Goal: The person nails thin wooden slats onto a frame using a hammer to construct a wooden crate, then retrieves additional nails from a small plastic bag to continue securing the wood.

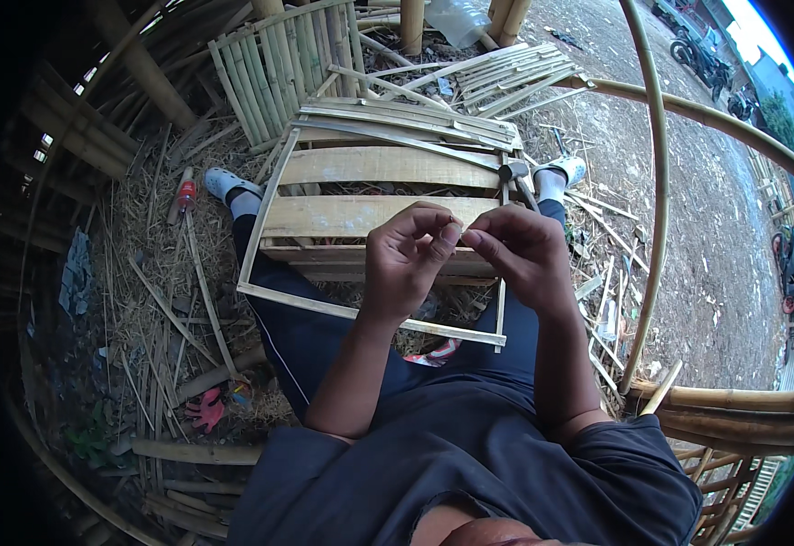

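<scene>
My left hand [411,259] and my right hand [526,253] are raised close together, each with thumb and forefinger pinched. Something tiny and pale seems to sit between their fingertips, too small to name. Below them a rectangular frame of thin bamboo strips [370,313] rests across a low plank bench [324,215] and reaches over my thighs. At the bench's right end lies a hammer [514,173], its head over the frame's side strip. Several loose bamboo strips [388,116] lie along the bench's far edge.
A slatted bamboo panel [279,73] leans behind the bench; another slatted piece [520,77] lies right of it. Bamboo scraps litter the ground, with a red-labelled bottle [187,191] and a red glove [206,411] at left. A curved bamboo pole [656,182] rises at right.
</scene>
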`<state>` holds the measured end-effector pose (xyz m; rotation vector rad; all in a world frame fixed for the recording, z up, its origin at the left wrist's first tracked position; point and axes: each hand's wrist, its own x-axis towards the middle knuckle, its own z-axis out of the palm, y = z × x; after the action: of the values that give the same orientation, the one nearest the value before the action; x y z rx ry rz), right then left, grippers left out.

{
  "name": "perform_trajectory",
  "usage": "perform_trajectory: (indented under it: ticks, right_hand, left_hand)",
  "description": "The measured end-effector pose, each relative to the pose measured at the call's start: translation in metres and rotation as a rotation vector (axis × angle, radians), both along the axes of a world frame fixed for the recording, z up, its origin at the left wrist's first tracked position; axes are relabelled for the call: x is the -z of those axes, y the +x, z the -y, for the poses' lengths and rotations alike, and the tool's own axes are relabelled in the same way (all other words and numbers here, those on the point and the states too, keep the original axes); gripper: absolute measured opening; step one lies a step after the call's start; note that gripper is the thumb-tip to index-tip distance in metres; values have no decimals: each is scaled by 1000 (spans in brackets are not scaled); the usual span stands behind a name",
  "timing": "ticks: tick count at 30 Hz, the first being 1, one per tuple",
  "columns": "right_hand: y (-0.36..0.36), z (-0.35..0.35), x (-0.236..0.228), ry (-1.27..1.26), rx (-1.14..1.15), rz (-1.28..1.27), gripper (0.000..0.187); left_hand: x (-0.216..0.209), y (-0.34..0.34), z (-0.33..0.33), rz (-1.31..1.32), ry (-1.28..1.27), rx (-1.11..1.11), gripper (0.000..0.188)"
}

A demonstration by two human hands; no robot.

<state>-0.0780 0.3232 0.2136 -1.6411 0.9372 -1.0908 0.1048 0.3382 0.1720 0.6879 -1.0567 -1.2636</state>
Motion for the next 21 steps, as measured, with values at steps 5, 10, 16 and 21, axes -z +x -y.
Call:
perform_trajectory:
  ticks: [5, 10, 16, 21]
  right_hand:
    - [7, 0, 1, -10, -10, 66, 9]
    - [5, -1, -1, 162, -124, 177, 9]
    - [13, -2, -2, 155, -113, 151, 10]
    - [15, -2, 6, 144, -189, 207, 12]
  left_hand:
    - [8, -3, 0, -76, -68, -35, 13]
    - [12, 5, 3, -127, -116, 77, 14]
    - [1, 3, 8, 189, -335, 88, 68]
    - [12, -2, 8, 104, -303, 119, 63]
